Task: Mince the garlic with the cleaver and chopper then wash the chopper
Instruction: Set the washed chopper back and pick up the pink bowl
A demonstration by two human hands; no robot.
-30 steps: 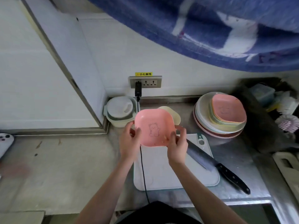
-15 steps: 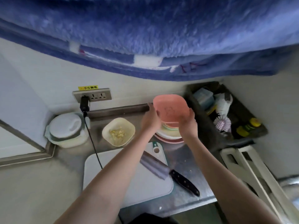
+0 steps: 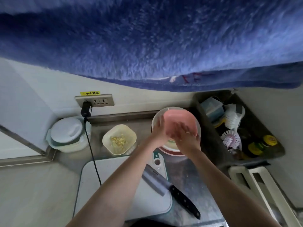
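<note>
both hands are reaching to the stack of plates (image 3: 170, 147) at the back of the tabletop (image 3: 193, 174). the left hand (image 3: 158, 131) and the right hand (image 3: 185, 136) are laying straight, spread fingers (image 3: 177, 126) on the pink dish (image 3: 178, 118) sitting on top of that stack, pressing rather than gripping it. the minced garlic (image 3: 118, 140) is lying in the cream bowl (image 3: 119, 139) to the left, just behind the cutting board (image 3: 114, 185). the cleaver (image 3: 170, 187) is resting across the board's right edge, its black handle hanging out over the steel. the white lidded tub (image 3: 68, 134) by the wall socket (image 3: 94, 100) may be the chopper; i cannot tell. judging from this, the stack could be shifting under uneven pressure and toppling toward the crowded tray (image 3: 262, 128). a forearm drawing back could also be knocking the cleaver's handle.
</note>
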